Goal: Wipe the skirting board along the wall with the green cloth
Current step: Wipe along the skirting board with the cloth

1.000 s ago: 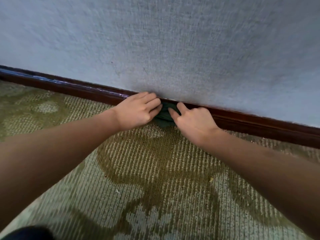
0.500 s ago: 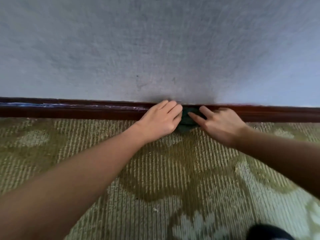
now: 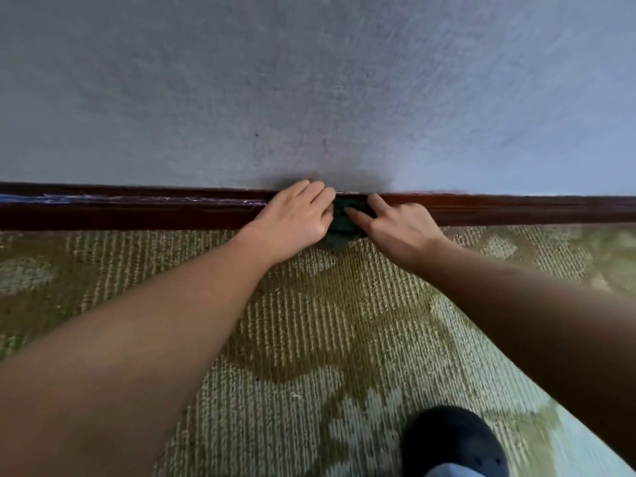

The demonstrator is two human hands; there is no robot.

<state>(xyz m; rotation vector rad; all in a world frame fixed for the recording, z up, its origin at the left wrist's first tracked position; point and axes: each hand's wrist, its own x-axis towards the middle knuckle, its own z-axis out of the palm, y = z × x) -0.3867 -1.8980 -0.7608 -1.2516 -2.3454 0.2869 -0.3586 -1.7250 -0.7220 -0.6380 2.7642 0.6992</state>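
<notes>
The dark green cloth is bunched against the dark brown skirting board, where the grey wall meets the carpet. Only a small part of the cloth shows between my two hands. My left hand lies with fairly straight fingers over the board's top edge and touches the cloth's left side. My right hand has its thumb on the board's top and its index finger pressed on the cloth, pinching it between them.
The skirting board runs straight across the frame, with pale scuffs left of my hands. Green patterned carpet covers the floor. A dark shoe is at the lower right. The textured grey wall fills the top.
The view has swung, so the board now runs level instead of slanting. Both hands have stayed on the cloth at about the same spot. A dark shoe has come further into view.
</notes>
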